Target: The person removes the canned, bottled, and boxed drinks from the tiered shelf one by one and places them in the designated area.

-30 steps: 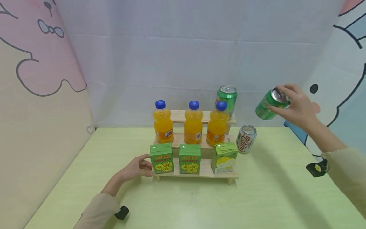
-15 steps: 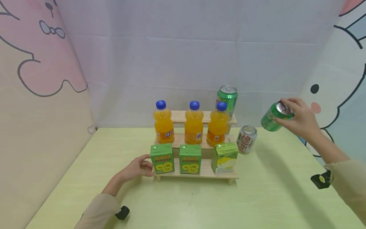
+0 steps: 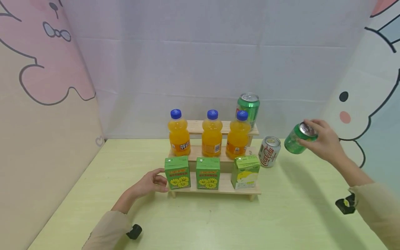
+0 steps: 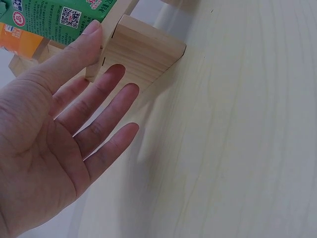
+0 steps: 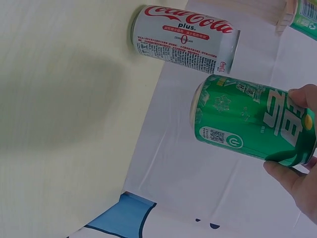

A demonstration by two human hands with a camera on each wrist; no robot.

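Observation:
My right hand (image 3: 325, 140) grips a green soda can (image 3: 295, 140) near its top, tilted and held above the table at the right. In the right wrist view the same green can (image 5: 242, 119) has thumb and fingers around its top end. Beside it, a silver Coca-Cola can (image 3: 269, 151) stands on the table right of the wooden rack (image 3: 225, 187). At the rack's front left end my left hand (image 3: 150, 184) is beside a green drink carton (image 3: 177, 173). The left wrist view shows that hand (image 4: 59, 134) with fingers loosely extended, thumb at the rack's edge.
Three orange drink bottles (image 3: 211, 135) stand on the middle step. Another green carton (image 3: 207, 173) and a yellow-green carton (image 3: 246, 172) share the front step. On the top step, at right, is a second green can (image 3: 248, 106). A pale curtain (image 3: 193, 69) hangs behind the table.
My right hand has lowered with the green can, first moving slightly right and then down toward the table beside the silver can. The left hand stays by the rack.

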